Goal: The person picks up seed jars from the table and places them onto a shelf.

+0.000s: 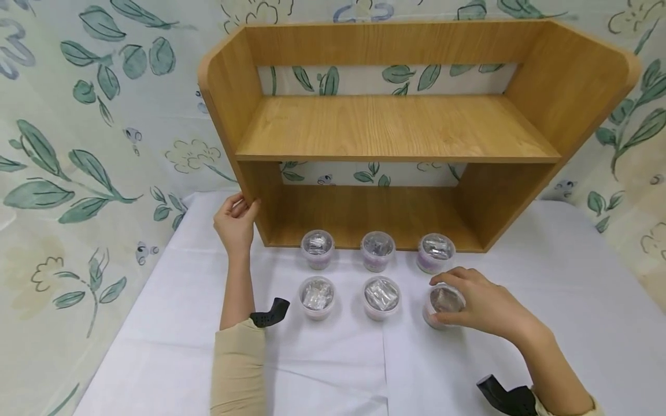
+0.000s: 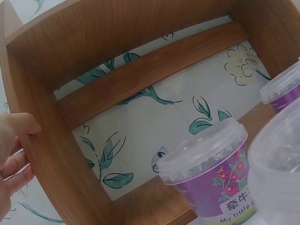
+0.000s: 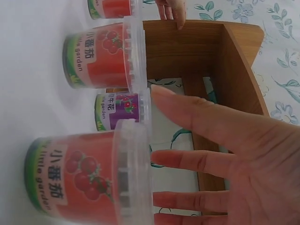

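My left hand (image 1: 237, 222) grips the left side panel of a wooden shelf (image 1: 398, 130), thumb on the front edge and fingers on the outer side. My right hand (image 1: 481, 303) is spread over the front-right lidded plastic cup (image 1: 437, 325), thumb and index finger either side of its lid. In the right wrist view, the fingers (image 3: 194, 161) are straight and apart, tips level with the lid of a red-labelled tomato cup (image 3: 75, 178). The back row has three purple-labelled cups with flowers, one being the left cup (image 2: 211, 187). Clear lids show silvery packets inside.
Two more front-row cups stand left of my right hand, a middle cup (image 1: 382, 296) and a left one (image 1: 317, 296). A white cloth (image 1: 333, 364) covers the table. Behind the shelf hangs a leaf-patterned curtain (image 1: 104, 144). The shelf has an upper board (image 1: 395, 127).
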The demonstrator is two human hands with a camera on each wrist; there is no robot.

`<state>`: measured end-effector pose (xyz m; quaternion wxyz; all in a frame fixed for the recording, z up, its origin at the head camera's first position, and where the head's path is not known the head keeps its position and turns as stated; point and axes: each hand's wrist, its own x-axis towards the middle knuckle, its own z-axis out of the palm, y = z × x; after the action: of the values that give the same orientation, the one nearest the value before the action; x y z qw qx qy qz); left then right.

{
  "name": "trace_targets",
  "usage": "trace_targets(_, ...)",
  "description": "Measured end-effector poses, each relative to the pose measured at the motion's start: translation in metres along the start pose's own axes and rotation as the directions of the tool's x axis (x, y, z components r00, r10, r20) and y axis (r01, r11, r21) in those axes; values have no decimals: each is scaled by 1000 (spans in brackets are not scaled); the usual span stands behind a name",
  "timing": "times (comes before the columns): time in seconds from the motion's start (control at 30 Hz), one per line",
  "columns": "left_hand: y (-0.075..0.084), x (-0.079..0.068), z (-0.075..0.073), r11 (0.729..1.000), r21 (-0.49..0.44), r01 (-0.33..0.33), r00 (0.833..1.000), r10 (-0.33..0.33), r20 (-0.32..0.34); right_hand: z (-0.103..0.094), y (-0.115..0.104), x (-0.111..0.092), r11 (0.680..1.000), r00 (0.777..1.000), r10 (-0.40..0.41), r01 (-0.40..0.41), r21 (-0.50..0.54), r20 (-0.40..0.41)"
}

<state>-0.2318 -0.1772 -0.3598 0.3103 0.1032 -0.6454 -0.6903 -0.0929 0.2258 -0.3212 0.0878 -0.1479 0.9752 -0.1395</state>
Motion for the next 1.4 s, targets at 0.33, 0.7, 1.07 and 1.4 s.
trace_targets(0.33,-7,1,-1,1000,22,-16,1000,17,-24,11,0,1,1000,1000,-21,20,5,14)
trace_targets(0.7,-8,3,3,1000,-3,-27,999,27,-17,11,3,4,992,994,-109,110,-55,27)
trace_targets(1.07,15,-8,3,995,70,-69,998,68,11,11,6,8,985,985,-163,165,-43,47)
trace_targets(1.4,27,-18,3,991,96,-97,995,98,-4,0,7,11,977,972,-210,214,-27,101)
